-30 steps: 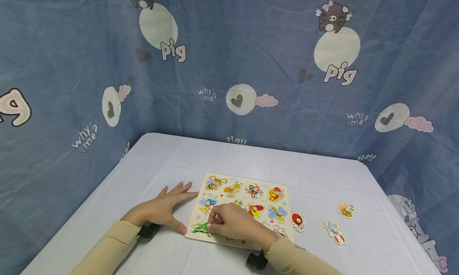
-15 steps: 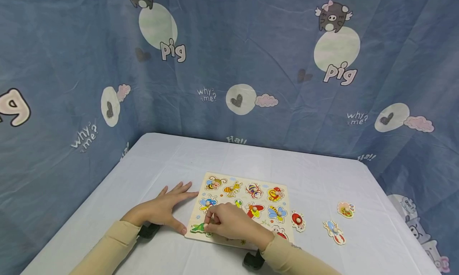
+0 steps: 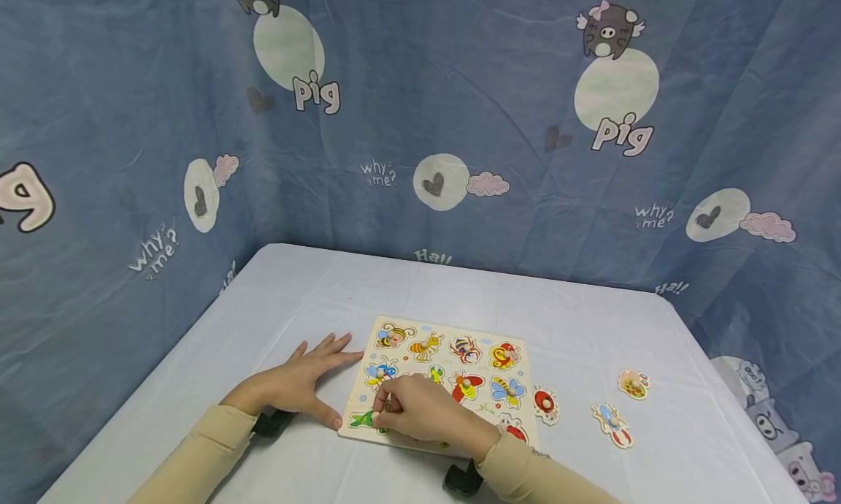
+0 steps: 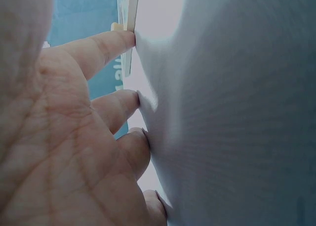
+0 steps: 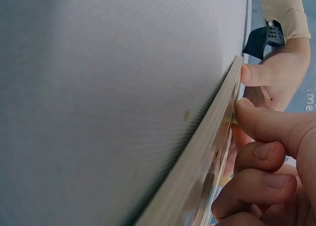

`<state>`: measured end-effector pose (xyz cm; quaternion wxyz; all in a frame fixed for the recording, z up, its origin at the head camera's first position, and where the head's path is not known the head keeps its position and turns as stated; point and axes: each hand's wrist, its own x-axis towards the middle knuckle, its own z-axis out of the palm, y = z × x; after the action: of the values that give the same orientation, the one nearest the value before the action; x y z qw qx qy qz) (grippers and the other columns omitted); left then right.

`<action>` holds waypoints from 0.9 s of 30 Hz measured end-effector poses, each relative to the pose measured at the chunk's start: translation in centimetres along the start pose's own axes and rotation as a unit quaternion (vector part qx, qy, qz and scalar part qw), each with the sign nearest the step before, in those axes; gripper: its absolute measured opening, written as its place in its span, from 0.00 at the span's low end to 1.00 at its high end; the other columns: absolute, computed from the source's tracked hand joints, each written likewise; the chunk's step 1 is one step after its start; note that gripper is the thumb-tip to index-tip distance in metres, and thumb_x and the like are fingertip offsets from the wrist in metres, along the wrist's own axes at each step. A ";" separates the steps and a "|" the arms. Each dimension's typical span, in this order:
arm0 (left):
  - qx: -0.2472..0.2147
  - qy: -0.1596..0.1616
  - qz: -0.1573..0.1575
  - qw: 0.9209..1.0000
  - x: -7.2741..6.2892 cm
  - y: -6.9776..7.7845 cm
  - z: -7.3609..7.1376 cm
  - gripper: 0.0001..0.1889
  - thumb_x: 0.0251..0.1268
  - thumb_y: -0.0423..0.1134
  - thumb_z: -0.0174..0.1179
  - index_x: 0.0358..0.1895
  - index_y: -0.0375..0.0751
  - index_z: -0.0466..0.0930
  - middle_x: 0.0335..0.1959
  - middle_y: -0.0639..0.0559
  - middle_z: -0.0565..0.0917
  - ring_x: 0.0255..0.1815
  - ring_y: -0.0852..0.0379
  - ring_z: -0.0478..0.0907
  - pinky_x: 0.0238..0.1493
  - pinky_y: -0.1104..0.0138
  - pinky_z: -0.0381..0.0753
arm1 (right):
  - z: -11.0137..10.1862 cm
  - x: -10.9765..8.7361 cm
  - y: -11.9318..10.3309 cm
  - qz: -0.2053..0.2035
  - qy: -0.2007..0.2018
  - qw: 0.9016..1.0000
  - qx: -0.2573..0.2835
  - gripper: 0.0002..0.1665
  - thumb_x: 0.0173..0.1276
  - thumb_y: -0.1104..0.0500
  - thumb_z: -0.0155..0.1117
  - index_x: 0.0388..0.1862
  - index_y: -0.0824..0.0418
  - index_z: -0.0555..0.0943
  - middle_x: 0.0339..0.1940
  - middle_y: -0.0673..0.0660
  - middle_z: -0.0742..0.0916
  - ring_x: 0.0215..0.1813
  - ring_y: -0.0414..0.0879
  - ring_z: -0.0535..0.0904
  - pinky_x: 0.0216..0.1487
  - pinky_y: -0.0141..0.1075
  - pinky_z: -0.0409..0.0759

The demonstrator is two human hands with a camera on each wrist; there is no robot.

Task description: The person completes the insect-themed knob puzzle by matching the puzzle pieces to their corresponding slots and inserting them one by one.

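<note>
"What is the right hand doing?"

"The right hand pinches a green piece between thumb and forefinger, its other fingers curled in, at the near-left corner of a wooden puzzle board. Whether the piece sits fully down, I cannot tell; the fingers cover part of it."

"And the left?"

"The left hand lies with fingers spread on the white worktop, forefinger against the board's left edge, thumb at its near-left corner. It grips nothing."

"What else does the board carry?"

"Bright insects. A bee occupies the far-left corner, a red-and-yellow bug the far-right, with a spider along the far edge between them. The right hand hides part of the middle and near rows."

"Any pieces off the board?"

"Three lie loose. A red ladybird rests just beside the board's right edge. Farther out, toward the worktop's right edge, are a blue-and-red winged piece and, a little beyond it, a peach-and-green piece."

"And the setting?"

"A blue curtain printed with pigs and hearts hangs behind the worktop's far edge."
</note>
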<state>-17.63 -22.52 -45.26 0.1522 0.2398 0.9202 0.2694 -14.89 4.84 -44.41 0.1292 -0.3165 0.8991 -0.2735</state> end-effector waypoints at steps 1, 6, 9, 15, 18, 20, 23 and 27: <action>0.000 0.000 0.000 1.000 0.0 0.0 0.0 0.62 0.42 0.62 0.86 0.84 0.52 0.65 0.90 0.37 0.49 0.90 0.26 0.37 0.79 0.21 0.30 | 0.0 0.0 0.0 0.001 0.000 1.000 0.002 0.07 0.72 0.50 0.77 0.36 0.44 0.85 0.16 0.39 0.75 0.19 0.31 0.67 0.23 0.26 0.63; -0.001 0.000 0.003 1.000 -0.1 0.1 0.0 0.62 0.42 0.62 0.86 0.84 0.51 0.65 0.90 0.36 0.49 0.90 0.26 0.37 0.79 0.21 0.30 | 0.0 -0.1 -0.1 0.000 -0.001 1.000 0.010 0.08 0.72 0.50 0.77 0.35 0.45 0.84 0.16 0.39 0.75 0.19 0.31 0.67 0.23 0.26 0.63; -0.002 -0.001 0.005 1.000 -0.2 0.2 0.0 0.61 0.43 0.61 0.86 0.84 0.51 0.65 0.90 0.35 0.48 0.90 0.25 0.37 0.79 0.21 0.30 | -0.1 -0.2 -0.1 -0.005 -0.002 1.000 0.018 0.07 0.73 0.51 0.76 0.36 0.46 0.85 0.16 0.38 0.75 0.19 0.31 0.66 0.24 0.25 0.63; -0.001 -0.001 0.007 1.000 -0.1 0.3 0.0 0.61 0.43 0.61 0.86 0.84 0.52 0.65 0.90 0.35 0.48 0.90 0.25 0.37 0.79 0.21 0.30 | -0.3 -0.8 0.2 -0.008 -0.009 0.999 0.037 0.05 0.75 0.49 0.74 0.42 0.46 0.86 0.15 0.39 0.74 0.18 0.31 0.65 0.25 0.26 0.62; 0.001 0.000 0.005 1.000 -0.1 0.3 -0.1 0.62 0.43 0.62 0.86 0.84 0.52 0.65 0.90 0.36 0.49 0.90 0.26 0.37 0.79 0.21 0.30 | -0.5 -1.4 0.5 0.008 -0.012 0.998 0.064 0.06 0.74 0.49 0.74 0.45 0.46 0.85 0.14 0.40 0.73 0.18 0.32 0.63 0.23 0.26 0.59; 0.000 0.001 0.004 1.000 -0.2 0.3 -0.2 0.62 0.42 0.62 0.86 0.84 0.51 0.65 0.90 0.36 0.49 0.90 0.26 0.37 0.79 0.21 0.30 | -0.6 -2.0 0.6 0.022 -0.011 0.996 0.082 0.08 0.73 0.50 0.74 0.46 0.46 0.85 0.14 0.41 0.73 0.17 0.33 0.62 0.22 0.27 0.58; -0.002 0.001 0.003 1.000 -0.2 0.4 -0.2 0.62 0.42 0.62 0.86 0.84 0.50 0.65 0.90 0.35 0.49 0.90 0.26 0.37 0.79 0.22 0.29 | -0.9 -2.7 0.9 0.031 -0.005 0.995 0.096 0.08 0.72 0.51 0.75 0.47 0.47 0.85 0.14 0.41 0.73 0.17 0.33 0.63 0.22 0.27 0.58; -0.002 0.000 0.001 1.000 -0.3 0.5 -0.2 0.62 0.42 0.62 0.86 0.84 0.50 0.66 0.90 0.35 0.49 0.90 0.26 0.37 0.80 0.22 0.29 | -1.4 -3.5 1.2 0.025 0.001 0.994 0.106 0.08 0.73 0.52 0.74 0.47 0.50 0.85 0.14 0.41 0.72 0.18 0.33 0.63 0.23 0.26 0.59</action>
<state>-17.29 -22.38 -44.74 0.1523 0.2399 0.9195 0.2717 -13.36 8.48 -43.78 0.1675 -0.2783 0.8727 -0.3646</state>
